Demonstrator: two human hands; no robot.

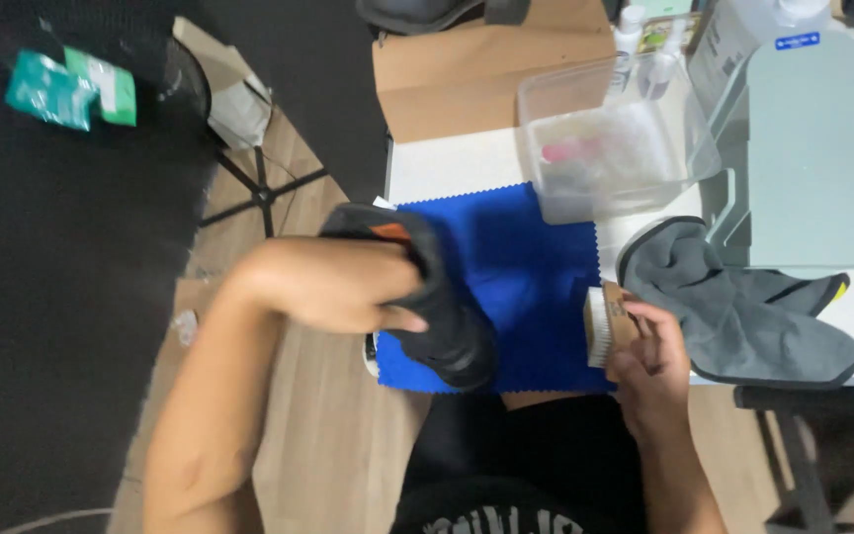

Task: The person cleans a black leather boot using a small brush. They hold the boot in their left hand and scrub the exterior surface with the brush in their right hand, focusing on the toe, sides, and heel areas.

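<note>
So the black shoe (437,316) is up off the table, gripped in the left hand (333,287) over the front left corner of the blue cloth (526,267), fingers wrapped around its upper part with the thumb along the side. There's a bit of orange near the top of it. It looks tilted with 1 end pointing down toward the near edge of the tabletop (447,163), which I'd guess keeps the side of it turned toward the brush. The right hand (649,361) is clamped around a wooden brush (607,324) with pale bristles facing left toward the shoe, sitting right at the cloth's right edge, close to the shoe but not touching it. The cloth probably sits there to catch dirt and keep the white top clean. Just right of the brush is a grey towel (743,316) bunched near the front edge, handy for wiping I'd say. Further back there's a clear plastic tub (615,148) with something pink inside, too blurry to tell what, a brown cardboard box (486,69) behind the cloth, and a small white bottle (629,35) by the back edge.
</note>
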